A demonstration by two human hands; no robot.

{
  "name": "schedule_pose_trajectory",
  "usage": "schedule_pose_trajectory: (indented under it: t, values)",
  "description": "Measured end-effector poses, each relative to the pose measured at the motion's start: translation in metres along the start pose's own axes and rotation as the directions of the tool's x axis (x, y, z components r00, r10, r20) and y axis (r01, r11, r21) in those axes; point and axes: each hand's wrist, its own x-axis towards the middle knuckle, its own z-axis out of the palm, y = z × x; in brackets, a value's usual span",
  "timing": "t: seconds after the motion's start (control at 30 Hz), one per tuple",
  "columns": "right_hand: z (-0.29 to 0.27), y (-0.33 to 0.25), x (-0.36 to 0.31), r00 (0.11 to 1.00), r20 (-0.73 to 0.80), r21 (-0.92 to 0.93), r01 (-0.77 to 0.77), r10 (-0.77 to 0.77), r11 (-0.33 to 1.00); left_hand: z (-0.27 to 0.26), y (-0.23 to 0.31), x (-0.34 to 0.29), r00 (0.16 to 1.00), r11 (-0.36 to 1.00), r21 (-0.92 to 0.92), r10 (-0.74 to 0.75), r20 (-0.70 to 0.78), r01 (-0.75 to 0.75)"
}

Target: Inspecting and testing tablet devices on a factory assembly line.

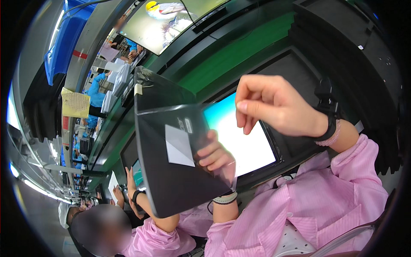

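Left hand [216, 154] of the person is closed on the right side of a dark flat panel [171, 188], with the fingers seen through clear film [227, 174]; right hand [274, 105] is raised and narrow, its thumb close to the curled fingers, and I cannot tell if something thin is between them. As I judge it, the work is partway: the panel is already lifted and held up at a tilt, and a pale rectangular label [180, 144] is on its face, but the film looks loose at the edges. Whether this film is being put on or taken off, one picture does not show, so what is left stays uncertain. The panel is directly at the left hand and well apart from the right hand, which is above a lit screen [254, 152].
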Motion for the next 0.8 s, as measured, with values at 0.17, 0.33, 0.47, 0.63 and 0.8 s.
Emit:
schedule_pose_trajectory:
  t: [0.17,0.33,0.47,0.63,0.8]
  values:
    - [-0.006,0.009,0.007,1.0,-0.014,0.065,-0.012,0.013,0.998,-0.002,-0.018,0.007,0.997,0.985,-0.164,-0.032,0.071,0.043]
    - [-0.001,0.008,0.011,1.0,0.001,0.068,-0.003,0.003,0.998,0.008,-0.029,0.006,0.996,0.97,-0.234,-0.057,0.062,0.07]
    - [-0.004,0.013,0.012,0.998,-0.022,0.038,0.058,-0.057,0.998,0.002,-0.026,0.009,0.988,0.938,-0.311,-0.143,0.059,0.154]
    - [-0.008,0.007,0.015,0.993,-0.003,-0.043,0.117,-0.117,0.992,-0.001,-0.022,0.007,0.996,0.941,-0.326,-0.073,0.054,0.086]
    - [-0.014,-0.005,0.015,0.992,0.122,0.176,-0.01,-0.011,0.984,-0.001,-0.023,0.005,0.998,0.939,-0.339,-0.06,0.009,0.059]
